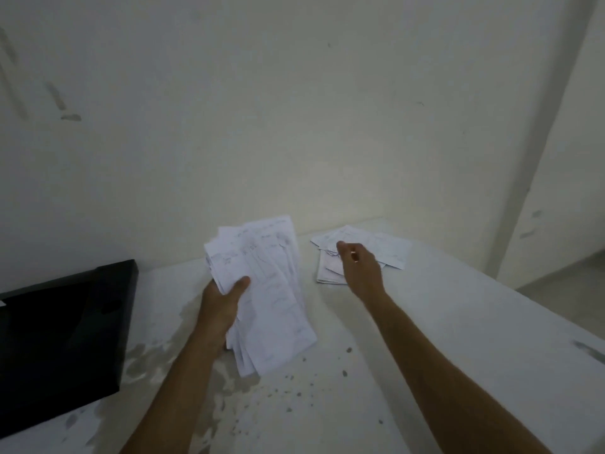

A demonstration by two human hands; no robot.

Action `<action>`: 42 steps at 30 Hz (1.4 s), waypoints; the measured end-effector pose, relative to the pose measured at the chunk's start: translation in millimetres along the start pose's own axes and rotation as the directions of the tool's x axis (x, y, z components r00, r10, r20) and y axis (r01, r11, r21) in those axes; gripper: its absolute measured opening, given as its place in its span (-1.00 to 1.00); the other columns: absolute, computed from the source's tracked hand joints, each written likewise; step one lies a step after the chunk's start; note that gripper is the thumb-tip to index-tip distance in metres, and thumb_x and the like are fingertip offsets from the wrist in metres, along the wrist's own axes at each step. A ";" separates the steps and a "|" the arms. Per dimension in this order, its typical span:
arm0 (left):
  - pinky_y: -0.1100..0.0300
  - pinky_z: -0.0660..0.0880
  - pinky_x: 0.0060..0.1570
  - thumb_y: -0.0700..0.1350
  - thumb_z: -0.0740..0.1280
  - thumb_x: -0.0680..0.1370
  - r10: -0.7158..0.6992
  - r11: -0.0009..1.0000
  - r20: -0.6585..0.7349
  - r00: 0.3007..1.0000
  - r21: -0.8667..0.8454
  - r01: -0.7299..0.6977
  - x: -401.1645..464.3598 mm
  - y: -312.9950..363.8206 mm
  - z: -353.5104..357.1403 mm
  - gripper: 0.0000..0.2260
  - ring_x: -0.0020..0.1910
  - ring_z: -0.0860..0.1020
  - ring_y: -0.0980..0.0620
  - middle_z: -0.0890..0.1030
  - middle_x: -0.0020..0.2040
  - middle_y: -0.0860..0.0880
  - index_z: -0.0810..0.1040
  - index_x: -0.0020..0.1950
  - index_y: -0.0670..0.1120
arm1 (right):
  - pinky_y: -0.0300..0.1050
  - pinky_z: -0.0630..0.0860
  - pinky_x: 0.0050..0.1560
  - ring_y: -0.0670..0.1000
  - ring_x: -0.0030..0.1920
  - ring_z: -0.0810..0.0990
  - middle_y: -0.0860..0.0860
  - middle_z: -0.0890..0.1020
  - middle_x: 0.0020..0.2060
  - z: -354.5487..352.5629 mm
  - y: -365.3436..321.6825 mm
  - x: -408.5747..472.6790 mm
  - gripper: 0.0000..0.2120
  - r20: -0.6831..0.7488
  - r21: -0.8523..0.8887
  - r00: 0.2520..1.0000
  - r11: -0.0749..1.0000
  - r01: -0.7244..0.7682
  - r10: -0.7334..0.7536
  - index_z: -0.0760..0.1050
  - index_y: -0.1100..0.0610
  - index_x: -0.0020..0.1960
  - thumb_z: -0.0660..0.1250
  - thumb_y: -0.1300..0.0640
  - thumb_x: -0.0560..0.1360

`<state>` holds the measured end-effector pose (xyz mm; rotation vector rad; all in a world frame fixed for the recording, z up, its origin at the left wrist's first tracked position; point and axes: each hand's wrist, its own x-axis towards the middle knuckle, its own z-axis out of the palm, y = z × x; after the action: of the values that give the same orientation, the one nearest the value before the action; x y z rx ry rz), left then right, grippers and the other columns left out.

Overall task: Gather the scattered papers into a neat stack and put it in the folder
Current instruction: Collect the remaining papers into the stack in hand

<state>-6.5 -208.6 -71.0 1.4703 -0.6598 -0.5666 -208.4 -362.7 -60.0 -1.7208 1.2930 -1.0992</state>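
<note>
Paper stack [265, 290] – gripped in left hand [222, 306], thumb on top, held above the table [458, 355], long axis running away from the person. Right hand [360, 270] over the loose papers [386, 249] at far edge, fingers loosely curled – can't tell if touching. Black folder [62, 339] lies at left.

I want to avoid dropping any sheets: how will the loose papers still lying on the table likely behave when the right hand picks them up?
The loose papers are thin overlapping sheets, so they will probably flop and slide apart. They look light. The right hand hovers over them, so pinching several at once may leave some behind.
</note>
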 end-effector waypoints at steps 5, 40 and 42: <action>0.07 0.49 0.11 -0.14 0.37 0.57 0.149 0.963 -0.058 0.987 0.235 -0.132 19.5 -13.6 -0.3 -0.63 0.23 0.55 -0.18 0.58 0.27 -0.17 0.48 0.34 -0.22 | 0.18 0.15 0.45 0.22 0.45 0.34 0.10 0.39 0.46 -30.1 44.8 65.9 -0.42 0.096 -0.647 0.985 0.761 -0.048 0.144 0.39 -0.07 0.47 0.03 -0.34 0.58; 0.18 0.48 -0.02 -0.15 0.40 0.52 0.183 0.966 -0.109 0.977 0.205 -0.158 23.7 -20.5 5.2 -0.63 0.06 0.53 -0.01 0.56 0.10 0.02 0.48 0.31 -0.12 | 0.12 0.07 0.56 0.09 0.59 0.11 -0.02 0.16 0.61 49.1 12.9 219.7 -0.35 0.684 -0.647 0.703 0.604 0.465 0.192 0.22 -0.17 0.56 0.33 -0.05 0.51; 0.24 0.48 -0.08 -0.14 0.40 0.52 0.180 0.967 -0.106 0.978 0.202 -0.156 24.1 -19.9 4.9 -0.62 0.06 0.52 0.01 0.55 0.11 0.02 0.47 0.32 -0.11 | 0.11 0.16 0.51 0.13 0.57 0.19 -0.02 0.19 0.60 45.4 14.9 218.2 -0.28 0.660 -0.696 0.711 0.554 0.456 0.244 0.16 -0.17 0.58 0.35 -0.17 0.49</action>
<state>8.0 -229.7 -89.6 1.5979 -0.7497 -0.2830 -142.0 -575.4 -44.7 -2.5829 1.2229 0.3492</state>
